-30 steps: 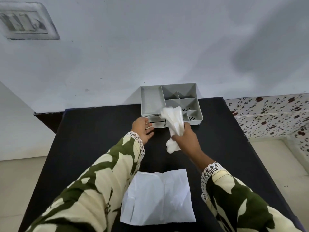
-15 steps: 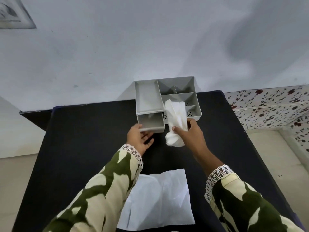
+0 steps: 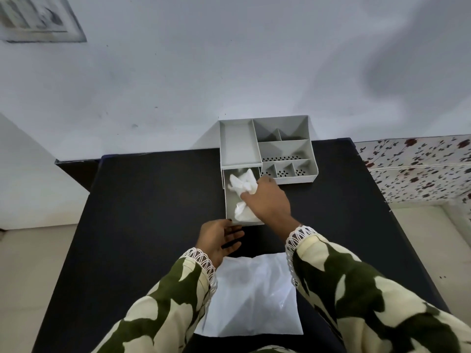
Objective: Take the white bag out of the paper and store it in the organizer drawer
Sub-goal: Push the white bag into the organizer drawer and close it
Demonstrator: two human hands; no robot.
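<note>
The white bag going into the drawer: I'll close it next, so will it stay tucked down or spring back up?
The white bag looks crumpled and floppy, likely light. It bunches above the drawer floor under the right hand, so it may puff up and snag.

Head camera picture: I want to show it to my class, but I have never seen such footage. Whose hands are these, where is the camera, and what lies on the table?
No machine here: a person wears the camera on the head, looking down at their own arms. On the black table stands a grey plastic organizer, its drawer pulled out. The right hand presses a crumpled white bag into that drawer, fingers closed on it. The left hand rests open at the drawer's front. A flat white paper lies nearest the person.
</note>
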